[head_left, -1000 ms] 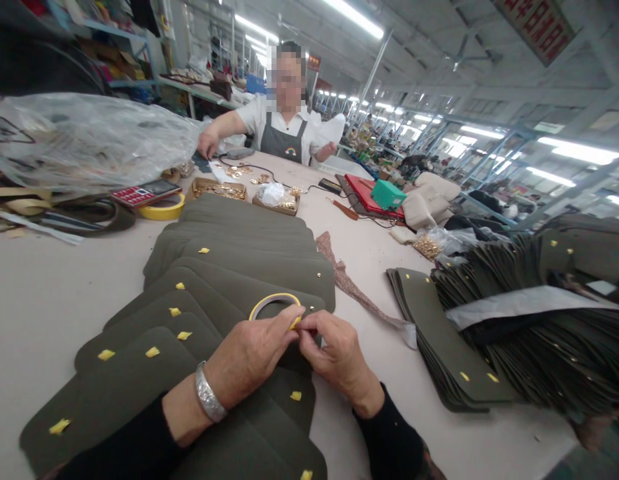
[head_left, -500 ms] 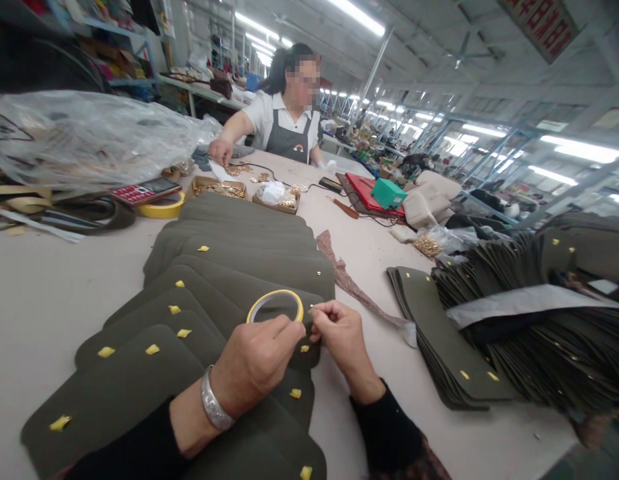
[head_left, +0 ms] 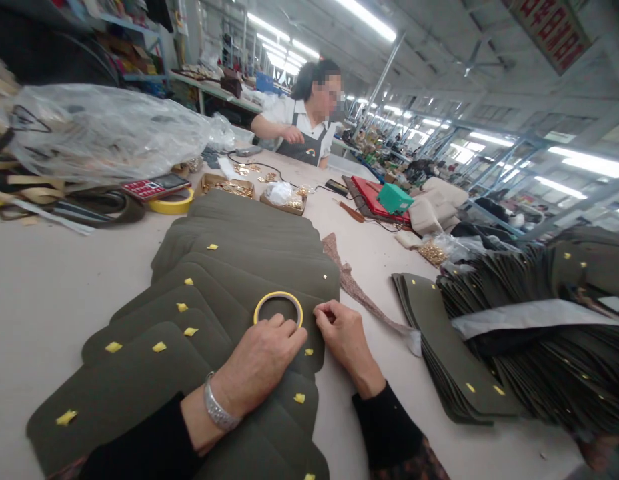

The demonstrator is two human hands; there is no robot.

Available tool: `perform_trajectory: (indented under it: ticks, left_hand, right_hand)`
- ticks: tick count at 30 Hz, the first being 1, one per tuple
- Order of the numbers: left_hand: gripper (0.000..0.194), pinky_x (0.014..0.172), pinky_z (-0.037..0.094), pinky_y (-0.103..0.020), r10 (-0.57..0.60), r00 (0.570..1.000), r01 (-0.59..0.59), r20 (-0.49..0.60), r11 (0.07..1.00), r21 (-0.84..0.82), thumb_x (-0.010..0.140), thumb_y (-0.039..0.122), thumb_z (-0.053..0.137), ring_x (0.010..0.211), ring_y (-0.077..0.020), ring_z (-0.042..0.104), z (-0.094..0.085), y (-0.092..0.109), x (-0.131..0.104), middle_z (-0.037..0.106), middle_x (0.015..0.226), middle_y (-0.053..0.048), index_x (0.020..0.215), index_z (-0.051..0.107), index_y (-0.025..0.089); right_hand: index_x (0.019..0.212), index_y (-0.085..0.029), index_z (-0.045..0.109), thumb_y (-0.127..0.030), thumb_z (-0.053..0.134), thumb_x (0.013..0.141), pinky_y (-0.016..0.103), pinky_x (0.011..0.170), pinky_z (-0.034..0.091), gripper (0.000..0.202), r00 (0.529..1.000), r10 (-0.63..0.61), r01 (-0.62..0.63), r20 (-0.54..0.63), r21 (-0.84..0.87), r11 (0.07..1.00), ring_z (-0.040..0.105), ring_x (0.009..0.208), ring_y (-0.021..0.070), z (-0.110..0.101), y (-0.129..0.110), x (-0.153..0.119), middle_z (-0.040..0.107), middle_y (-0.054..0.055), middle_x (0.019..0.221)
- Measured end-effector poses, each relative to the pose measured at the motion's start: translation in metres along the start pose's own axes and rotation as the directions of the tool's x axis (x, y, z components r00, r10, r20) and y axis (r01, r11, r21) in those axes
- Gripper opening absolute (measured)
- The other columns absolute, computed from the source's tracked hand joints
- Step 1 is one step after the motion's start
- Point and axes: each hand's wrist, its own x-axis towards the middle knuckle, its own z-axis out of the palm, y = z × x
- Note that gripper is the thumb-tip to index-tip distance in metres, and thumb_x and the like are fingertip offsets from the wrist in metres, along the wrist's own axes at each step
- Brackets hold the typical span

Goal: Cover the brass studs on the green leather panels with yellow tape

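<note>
My left hand [head_left: 262,357], with a silver bracelet at its wrist, is closed on the lower rim of a roll of yellow tape [head_left: 257,308]. The roll stands tilted over dark olive panels [head_left: 239,230], which overlap in a fanned stack. Just right of the tape, my right hand [head_left: 347,343] pinches thumb and forefinger together at the right edge of a panel. Whatever those fingertips hold is too small to make out. Small yellow tape pieces [head_left: 190,331] stick to several panels, and a tiny shiny spot [head_left: 324,276] shows on one farther back.
Behind the panels stand boxes of gold-coloured metal parts [head_left: 227,185] and another yellow tape roll [head_left: 172,201]. A brown fabric strip [head_left: 357,287] lies to the right, before more stacked panels [head_left: 454,353]. Across the table is a co-worker [head_left: 309,120]. A plastic bag [head_left: 109,133] lies at left.
My left hand has turned slightly, its knuckles nearer the tape roll. My right hand stays pinched near the panel edge. The co-worker's hand has risen off the table. The whole view has shifted slightly.
</note>
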Motion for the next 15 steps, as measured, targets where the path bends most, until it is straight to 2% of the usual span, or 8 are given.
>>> perform_trajectory:
  ticks: [3,5,7,8,11,13,15]
  left_hand:
    - [0.010,0.069,0.047,-0.032,-0.006,1.000,0.006,0.000,1.000,-0.010,0.091,0.011,0.050,0.081,-0.0203,0.052,0.000,0.001,0.000,0.059,0.088,-0.003,0.087,0.054,0.019]
    - [0.010,0.068,0.047,-0.032,-0.013,1.000,0.013,0.000,1.000,-0.012,0.091,0.011,0.048,0.082,-0.0210,0.052,0.001,0.001,0.000,0.059,0.089,-0.004,0.088,0.054,0.019]
    - [0.011,0.067,0.047,-0.032,-0.026,1.000,0.026,-0.004,1.000,-0.002,0.092,0.011,0.047,0.082,-0.0211,0.052,0.001,0.000,-0.001,0.058,0.089,-0.004,0.089,0.054,0.020]
    - [0.011,0.067,0.046,-0.031,-0.031,0.999,0.031,-0.007,1.000,0.004,0.091,0.011,0.047,0.083,-0.0210,0.051,0.002,0.000,-0.001,0.058,0.090,-0.004,0.089,0.054,0.020]
    - [0.012,0.068,0.045,-0.031,-0.028,0.999,0.028,-0.021,0.999,0.021,0.090,0.009,0.047,0.083,-0.0204,0.051,0.003,-0.002,-0.003,0.057,0.090,-0.004,0.090,0.053,0.020]
    - [0.013,0.070,0.045,-0.033,-0.019,0.999,0.020,-0.026,0.999,0.038,0.090,0.009,0.046,0.082,-0.0211,0.050,0.003,-0.003,-0.004,0.056,0.090,-0.004,0.091,0.053,0.020]
    - [0.013,0.070,0.045,-0.035,-0.010,1.000,0.012,-0.025,0.998,0.064,0.089,0.009,0.046,0.081,-0.0223,0.050,0.002,-0.005,-0.003,0.056,0.089,-0.004,0.091,0.052,0.020]
  right_hand:
    - [0.077,-0.018,0.067,-0.015,0.054,0.084,0.026,0.063,0.044,0.016,0.999,-0.030,0.033,0.028,-0.113,0.993,0.064,0.065,0.0167,0.003,0.000,0.003,0.070,0.003,0.072]
    - [0.093,-0.017,0.065,-0.016,0.055,0.084,0.026,0.062,0.044,0.014,1.000,-0.010,0.014,0.030,-0.148,0.989,0.064,0.064,0.0178,0.003,0.001,0.003,0.069,0.002,0.069]
    - [0.112,-0.016,0.058,-0.019,0.058,0.084,0.026,0.060,0.045,0.028,1.000,0.020,-0.020,-0.001,-0.135,0.991,0.064,0.060,0.0181,-0.001,0.002,0.001,0.066,-0.001,0.064]
    - [0.115,-0.016,0.055,-0.020,0.059,0.085,0.026,0.060,0.045,0.031,1.000,0.013,-0.016,-0.024,-0.120,0.993,0.063,0.059,0.0178,-0.004,0.003,0.000,0.065,-0.002,0.063]
    - [0.100,-0.019,0.061,-0.020,0.053,0.090,0.027,0.068,0.048,0.012,0.986,-0.166,0.162,-0.027,-0.118,0.980,0.064,0.070,0.0170,-0.013,0.006,-0.005,0.067,0.002,0.077]
    - [0.091,-0.019,0.063,-0.016,0.048,0.092,0.029,0.076,0.049,0.015,0.949,-0.313,0.316,0.041,-0.171,0.933,0.064,0.081,0.0184,-0.015,0.007,-0.007,0.067,0.006,0.086]
    - [0.091,-0.019,0.065,-0.014,0.048,0.092,0.030,0.079,0.049,0.018,0.925,-0.364,0.381,0.112,-0.246,0.891,0.064,0.084,0.0202,-0.012,0.008,-0.008,0.067,0.007,0.087]
